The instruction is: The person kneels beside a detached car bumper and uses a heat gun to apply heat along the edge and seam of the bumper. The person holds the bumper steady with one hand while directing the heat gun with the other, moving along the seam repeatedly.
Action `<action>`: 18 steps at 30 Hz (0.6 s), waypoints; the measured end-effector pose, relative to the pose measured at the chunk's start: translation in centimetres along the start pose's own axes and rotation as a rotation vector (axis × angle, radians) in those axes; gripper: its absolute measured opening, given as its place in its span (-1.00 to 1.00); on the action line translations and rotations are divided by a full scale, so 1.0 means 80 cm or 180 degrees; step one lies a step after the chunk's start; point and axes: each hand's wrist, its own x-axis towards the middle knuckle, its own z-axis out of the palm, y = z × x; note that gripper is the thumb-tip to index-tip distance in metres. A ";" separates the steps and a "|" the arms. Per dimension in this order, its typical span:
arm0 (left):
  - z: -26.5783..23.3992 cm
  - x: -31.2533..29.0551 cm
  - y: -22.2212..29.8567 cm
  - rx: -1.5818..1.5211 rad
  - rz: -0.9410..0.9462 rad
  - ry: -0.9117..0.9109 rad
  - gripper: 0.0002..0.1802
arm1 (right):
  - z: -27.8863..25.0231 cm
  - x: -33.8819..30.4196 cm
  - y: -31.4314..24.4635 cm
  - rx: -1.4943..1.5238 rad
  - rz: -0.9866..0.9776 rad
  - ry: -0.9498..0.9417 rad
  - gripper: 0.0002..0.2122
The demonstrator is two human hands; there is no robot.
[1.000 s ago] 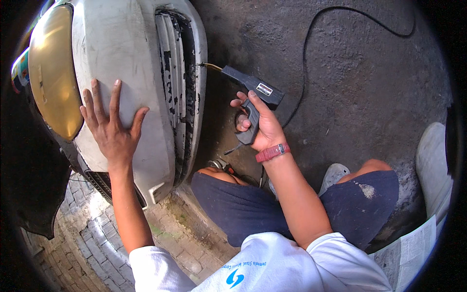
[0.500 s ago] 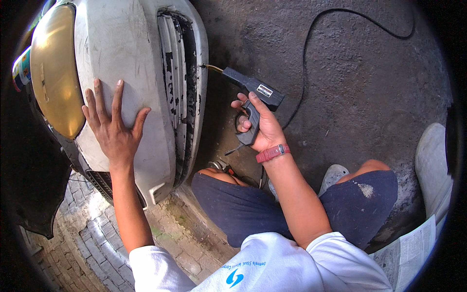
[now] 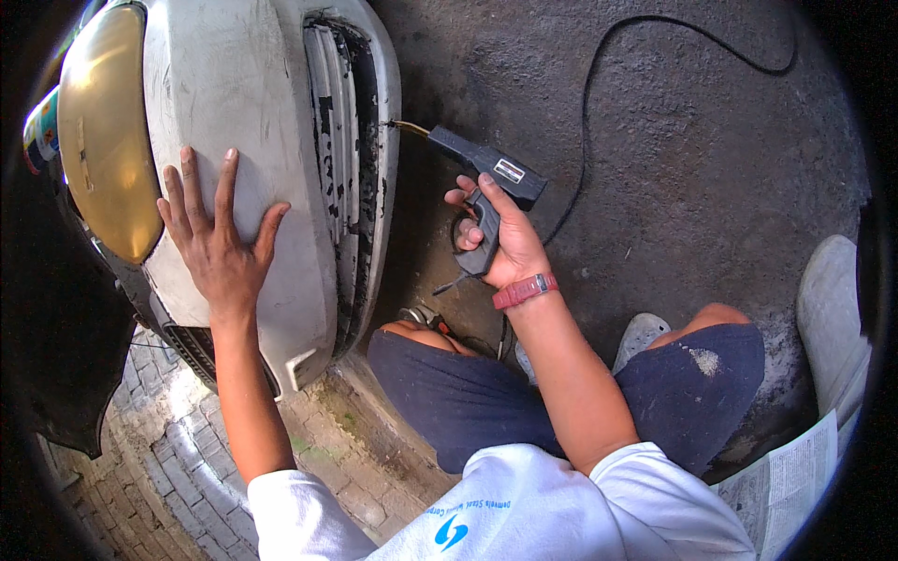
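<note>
My left hand lies flat, fingers spread, on the scuffed white car bumper. In my right hand is a black pistol-shaped hot stapler, gripped round its handle. Its thin brass-coloured prongs reach left to the bumper's edge and appear to touch it beside a small dark mark. Between that edge and my left hand runs the bumper's long slotted opening, its black paint flaking. A yellowed headlight is left of my left hand.
The stapler's black cable loops over the dark rough concrete. A colourful can stands behind the headlight. Brick paving shows at lower left. Printed paper and a whitish rounded object are at the right. My bent legs are below the stapler.
Almost nothing differs. The stapler has tilted very slightly, its prongs staying at the same spot on the bumper edge; my left hand stays in place.
</note>
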 end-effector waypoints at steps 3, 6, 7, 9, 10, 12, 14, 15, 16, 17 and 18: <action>0.000 0.000 0.001 0.0004 0.0006 0.0020 -0.05 | 0.001 0.000 0.000 -0.0014 -0.0018 -0.0006 -0.66; 0.000 0.000 0.001 -0.0001 0.0015 0.0035 -0.06 | 0.001 0.001 0.000 -0.0011 -0.0018 -0.0026 -0.66; 0.000 0.000 0.001 0.0001 0.0013 0.0031 -0.05 | 0.001 0.000 0.001 -0.0008 -0.0018 -0.0014 -0.65; 0.000 0.000 0.000 0.0005 0.0009 0.0024 -0.05 | 0.000 0.000 0.001 -0.0002 -0.0018 0.0008 -0.65; 0.000 0.000 0.000 -0.0005 0.0002 0.0028 -0.05 | 0.001 0.000 0.001 0.0015 -0.0014 0.0003 -0.65; 0.001 0.000 0.000 -0.0024 -0.0012 0.0036 -0.05 | 0.001 0.000 0.002 0.0050 -0.0005 -0.0007 -0.65; 0.002 0.000 0.000 -0.0008 0.0000 0.0055 -0.05 | 0.001 0.000 0.001 0.0075 0.0003 -0.0026 -0.65; 0.002 0.000 0.000 0.0001 0.0005 0.0062 -0.05 | 0.001 0.000 0.001 0.0087 0.0010 -0.0034 -0.65; 0.002 0.000 0.000 0.0005 -0.0004 0.0058 -0.05 | 0.001 0.000 0.001 0.0071 0.0001 -0.0028 -0.65; 0.002 0.000 0.000 0.0010 -0.0013 0.0053 -0.05 | 0.001 0.000 0.001 0.0055 -0.0007 -0.0021 -0.65; 0.001 0.000 0.000 0.0014 -0.0022 0.0048 -0.05 | 0.001 0.000 0.001 0.0039 -0.0016 -0.0015 -0.65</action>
